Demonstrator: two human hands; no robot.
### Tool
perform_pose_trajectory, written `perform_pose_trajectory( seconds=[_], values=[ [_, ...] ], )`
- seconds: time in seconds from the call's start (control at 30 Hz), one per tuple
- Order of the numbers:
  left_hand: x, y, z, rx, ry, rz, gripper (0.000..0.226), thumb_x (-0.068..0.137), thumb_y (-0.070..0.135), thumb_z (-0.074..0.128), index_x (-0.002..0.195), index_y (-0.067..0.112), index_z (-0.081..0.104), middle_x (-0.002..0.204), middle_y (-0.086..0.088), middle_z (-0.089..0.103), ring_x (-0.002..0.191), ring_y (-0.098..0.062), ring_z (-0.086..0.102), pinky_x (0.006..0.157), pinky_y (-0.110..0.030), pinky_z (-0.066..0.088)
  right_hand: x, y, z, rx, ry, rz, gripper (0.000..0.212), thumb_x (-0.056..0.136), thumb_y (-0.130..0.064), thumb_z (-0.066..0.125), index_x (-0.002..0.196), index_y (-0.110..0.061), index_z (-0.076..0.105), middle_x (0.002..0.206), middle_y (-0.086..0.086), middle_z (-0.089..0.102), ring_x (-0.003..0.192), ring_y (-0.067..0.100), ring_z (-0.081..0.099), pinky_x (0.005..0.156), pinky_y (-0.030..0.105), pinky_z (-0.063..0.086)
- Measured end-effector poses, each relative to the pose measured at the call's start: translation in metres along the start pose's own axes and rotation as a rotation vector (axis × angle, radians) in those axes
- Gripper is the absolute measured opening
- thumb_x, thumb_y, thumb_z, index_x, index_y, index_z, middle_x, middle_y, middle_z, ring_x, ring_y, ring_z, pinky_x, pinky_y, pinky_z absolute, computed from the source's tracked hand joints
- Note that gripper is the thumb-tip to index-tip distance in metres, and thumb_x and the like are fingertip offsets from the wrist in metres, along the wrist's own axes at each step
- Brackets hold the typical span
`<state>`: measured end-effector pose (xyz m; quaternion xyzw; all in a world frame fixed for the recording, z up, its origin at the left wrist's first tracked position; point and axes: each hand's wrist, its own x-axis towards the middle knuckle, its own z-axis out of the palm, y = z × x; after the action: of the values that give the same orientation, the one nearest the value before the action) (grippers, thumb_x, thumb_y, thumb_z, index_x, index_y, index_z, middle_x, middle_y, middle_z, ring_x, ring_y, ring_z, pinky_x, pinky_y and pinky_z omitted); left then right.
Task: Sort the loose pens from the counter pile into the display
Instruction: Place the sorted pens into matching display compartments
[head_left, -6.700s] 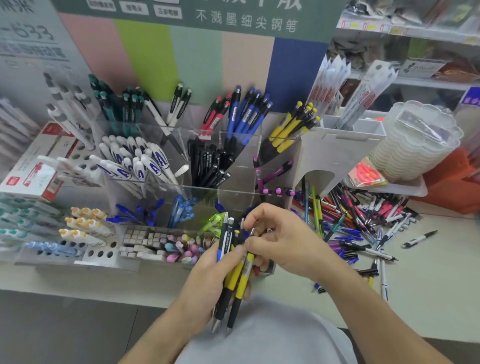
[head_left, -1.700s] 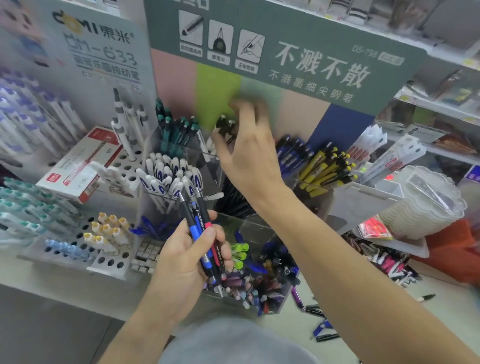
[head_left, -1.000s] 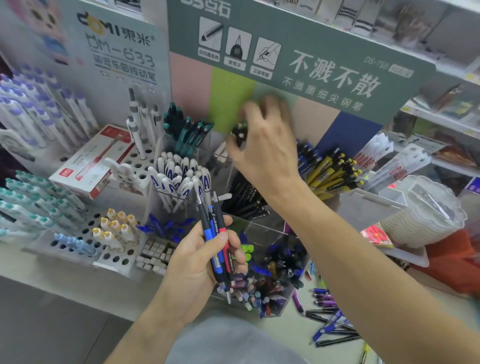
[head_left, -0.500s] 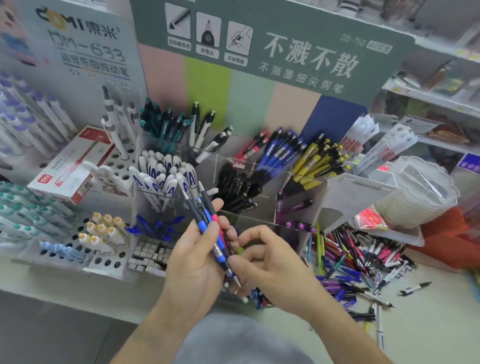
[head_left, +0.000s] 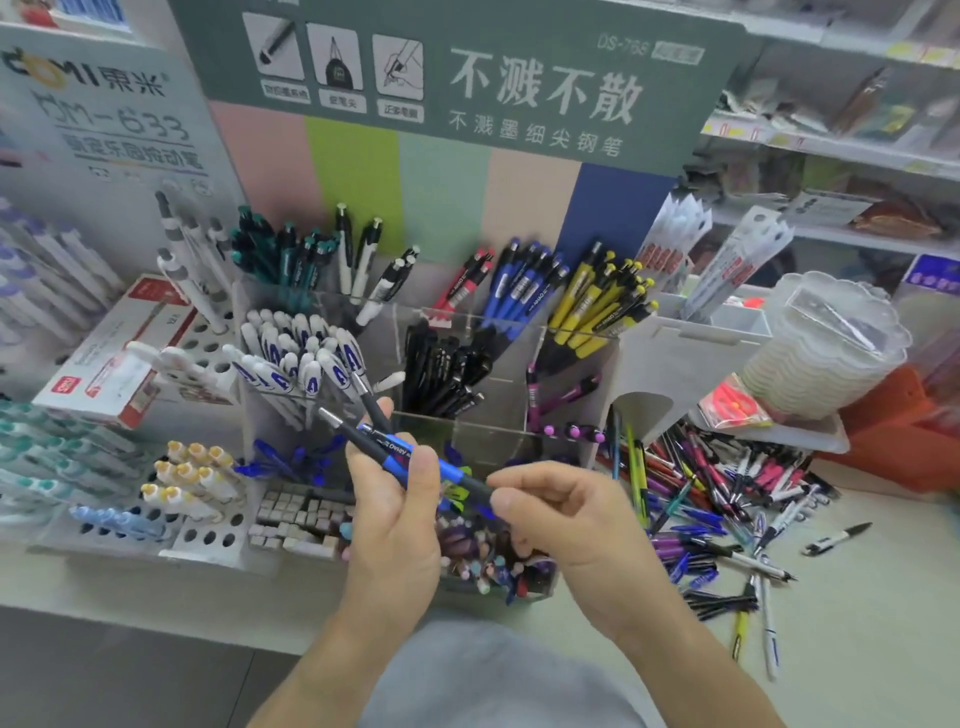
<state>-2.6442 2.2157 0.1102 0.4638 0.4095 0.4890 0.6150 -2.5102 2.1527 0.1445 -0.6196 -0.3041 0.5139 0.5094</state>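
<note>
My left hand (head_left: 395, 525) grips two pens, one of them a blue-and-black pen (head_left: 400, 457) lying slantwise across its fingers. My right hand (head_left: 566, 514) pinches the lower end of that blue pen with thumb and forefinger. Both hands hover in front of the clear acrylic display (head_left: 498, 338), whose compartments hold teal, white, red, blue, yellow, black and purple pens. The loose pen pile (head_left: 717, 493) lies on the counter to the right of my hands.
A white perforated pen stand (head_left: 208, 540) and a red-and-white box (head_left: 114, 353) sit at the left. A clear lidded tub (head_left: 826, 343) and an orange bin (head_left: 904, 431) stand at the right. One stray white-and-black pen (head_left: 836, 538) lies apart on the counter.
My right hand came back from the display's back row and now pinches the blue pen in my left hand. That pen has tipped from near upright to slanting right.
</note>
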Motion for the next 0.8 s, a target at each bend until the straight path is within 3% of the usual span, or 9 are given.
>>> perform_pose_trajectory(
  seconds=[0.1,0.2,0.3,0.47,0.53,0.57,0.63,0.7,0.8],
  values=[
    [-0.002,0.002,-0.001,0.063,-0.026,0.0,0.032,0.103,0.043,0.04,0.117,0.017,0.049,0.071,0.003,0.049,0.063,-0.008,0.044,0.061,-0.021,0.043,0.006,-0.007,-0.018,0.103,0.083,-0.05,0.014,0.083,-0.002,0.077,0.082,-0.015,0.081,0.063,0.008,0.065,0.058,0.019,0.056,0.062,0.028,0.05],
    [0.0,0.007,-0.005,-0.007,-0.063,-0.088,0.033,0.099,0.047,0.041,0.106,0.019,0.058,0.07,0.006,0.045,0.06,-0.012,0.038,0.056,-0.026,0.037,0.007,-0.018,-0.038,0.213,0.081,-0.085,0.011,0.071,-0.011,0.074,0.079,-0.016,0.08,0.068,0.009,0.067,0.062,0.019,0.061,0.063,0.026,0.054],
    [0.001,0.009,-0.008,-0.077,-0.087,-0.135,0.03,0.095,0.045,0.042,0.098,0.028,0.067,0.076,0.001,0.048,0.065,-0.015,0.041,0.064,-0.032,0.037,0.003,-0.033,-0.053,0.133,0.045,-0.162,0.019,0.062,-0.021,0.082,0.081,-0.019,0.08,0.074,0.008,0.071,0.064,0.021,0.066,0.066,0.024,0.055],
    [-0.007,0.007,0.002,0.034,-0.237,-0.187,0.028,0.104,0.036,0.044,0.097,0.025,0.069,0.08,0.008,0.07,0.073,-0.008,0.062,0.072,-0.029,0.05,0.006,-0.037,-0.03,-0.066,0.009,-0.265,0.03,0.075,-0.002,0.086,0.098,-0.014,0.071,0.077,0.006,0.073,0.068,0.021,0.071,0.064,0.022,0.055],
    [-0.015,0.005,0.011,0.028,-0.264,-0.268,0.02,0.1,0.027,0.044,0.099,0.028,0.064,0.075,0.009,0.073,0.07,-0.002,0.067,0.069,-0.022,0.055,0.009,-0.03,-0.011,-0.096,0.056,-0.307,0.033,0.072,-0.007,0.088,0.098,-0.015,0.068,0.079,0.003,0.075,0.071,0.019,0.072,0.069,0.026,0.058],
    [-0.018,0.006,0.014,-0.02,-0.265,-0.316,0.02,0.096,0.03,0.047,0.106,0.027,0.064,0.082,0.005,0.076,0.077,-0.006,0.069,0.074,-0.027,0.058,0.009,-0.025,-0.004,-0.116,0.106,-0.339,0.032,0.073,-0.009,0.088,0.097,-0.016,0.068,0.08,0.001,0.075,0.071,0.017,0.073,0.069,0.026,0.058],
    [-0.02,0.007,0.017,-0.115,-0.215,-0.383,0.044,0.087,0.038,0.051,0.123,0.016,0.063,0.108,-0.014,0.074,0.096,-0.02,0.069,0.086,-0.041,0.055,0.01,-0.011,0.005,-0.21,0.186,-0.441,0.024,0.078,-0.01,0.086,0.095,-0.02,0.071,0.08,-0.005,0.074,0.073,0.015,0.072,0.069,0.026,0.058],
    [-0.016,0.007,0.017,-0.183,-0.128,-0.419,0.057,0.085,0.041,0.05,0.129,0.004,0.059,0.117,-0.024,0.069,0.102,-0.028,0.067,0.089,-0.046,0.052,0.007,0.004,0.01,-0.384,0.199,-0.551,0.018,0.085,-0.016,0.081,0.102,-0.021,0.076,0.087,-0.011,0.071,0.082,0.014,0.07,0.072,0.025,0.056],
    [-0.012,0.007,0.018,-0.262,-0.024,-0.356,0.048,0.088,0.043,0.049,0.121,0.012,0.063,0.113,-0.017,0.071,0.11,-0.03,0.067,0.103,-0.049,0.047,-0.002,0.021,0.014,-0.545,0.145,-0.637,0.036,0.094,-0.028,0.07,0.129,-0.023,0.069,0.103,-0.006,0.055,0.097,0.007,0.059,0.083,0.016,0.048]
  ],
)
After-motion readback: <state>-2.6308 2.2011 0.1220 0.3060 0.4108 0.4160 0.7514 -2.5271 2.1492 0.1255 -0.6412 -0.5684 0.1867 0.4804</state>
